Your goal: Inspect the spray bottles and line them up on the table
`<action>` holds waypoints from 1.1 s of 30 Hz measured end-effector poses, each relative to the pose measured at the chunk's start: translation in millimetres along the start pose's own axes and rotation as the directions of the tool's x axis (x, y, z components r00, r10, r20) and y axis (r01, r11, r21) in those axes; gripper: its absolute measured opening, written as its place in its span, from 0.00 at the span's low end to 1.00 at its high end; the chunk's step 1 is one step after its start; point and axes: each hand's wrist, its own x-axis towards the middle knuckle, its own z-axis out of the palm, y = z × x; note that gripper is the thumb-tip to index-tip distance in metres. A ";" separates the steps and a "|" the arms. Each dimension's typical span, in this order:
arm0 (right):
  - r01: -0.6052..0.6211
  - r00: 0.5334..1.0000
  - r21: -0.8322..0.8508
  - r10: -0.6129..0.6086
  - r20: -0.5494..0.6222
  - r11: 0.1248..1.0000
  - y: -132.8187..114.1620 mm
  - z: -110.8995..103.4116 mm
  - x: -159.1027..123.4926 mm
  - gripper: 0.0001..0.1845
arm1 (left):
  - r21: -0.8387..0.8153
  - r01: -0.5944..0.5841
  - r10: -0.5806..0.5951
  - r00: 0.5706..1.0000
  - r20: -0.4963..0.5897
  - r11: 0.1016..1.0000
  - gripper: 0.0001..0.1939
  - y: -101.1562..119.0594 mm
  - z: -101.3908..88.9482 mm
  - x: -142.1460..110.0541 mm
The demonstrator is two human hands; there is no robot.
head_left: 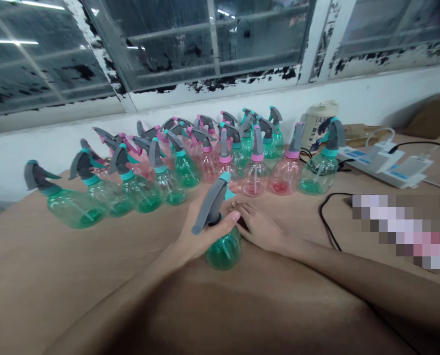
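Note:
In the head view a clear spray bottle (223, 252) with green-tinted plastic stands upright in front of me, with a grey and teal trigger head (210, 202). My left hand (198, 231) is closed around its neck, thumb across the front; the other fingers are mostly hidden behind the bottle. Close against the bottle's right side rests my right hand (262, 228), low over the table, its fingers loosely bent and thumb apart from them. Whether it touches the bottle I cannot tell. Just behind stand a pink-collared spray bottle (255, 180) and a teal-collared one (171, 190).
Several more green and pink spray bottles (142, 195) crowd the back of the wooden table (131, 276) below the windows. At the right are a printed cup (318, 125), a power strip (386, 167) with chargers, black cables (325, 217) and a cardboard box (432, 116). A blurred-out patch covers the far right.

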 end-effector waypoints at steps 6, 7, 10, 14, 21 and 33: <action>-0.012 1.000 -0.016 0.013 0.017 1.000 -2.3 -2.7 0.4 0.19 | -0.036 -0.120 0.120 0.993 0.020 0.992 0.35 -9.2 -8.1 -1.8; -0.014 1.000 -0.021 0.015 0.015 1.000 -2.2 -2.6 0.4 0.19 | -0.036 -0.133 0.134 0.991 0.026 0.990 0.37 -10.7 -8.3 -4.6; -0.014 1.000 -0.021 0.014 0.012 1.000 -1.7 -1.8 0.6 0.18 | 0.018 -0.091 0.091 0.995 0.042 0.996 0.37 -14.5 -7.2 -16.7; -0.017 1.000 -0.024 0.017 0.019 1.000 -2.0 -1.3 0.9 0.17 | 0.148 0.019 -0.020 1.000 0.004 0.989 0.23 -18.5 -7.9 -30.0; -0.001 1.000 -0.068 0.001 0.005 0.998 -3.6 -2.2 1.5 0.15 | 0.345 0.104 -0.044 0.983 -0.176 0.933 0.18 -38.0 -31.9 -11.9; -0.017 1.000 -0.060 0.017 0.004 0.998 -5.5 -3.8 2.5 0.15 | 0.477 0.141 0.014 0.951 -0.308 0.868 0.19 -78.2 -27.7 71.7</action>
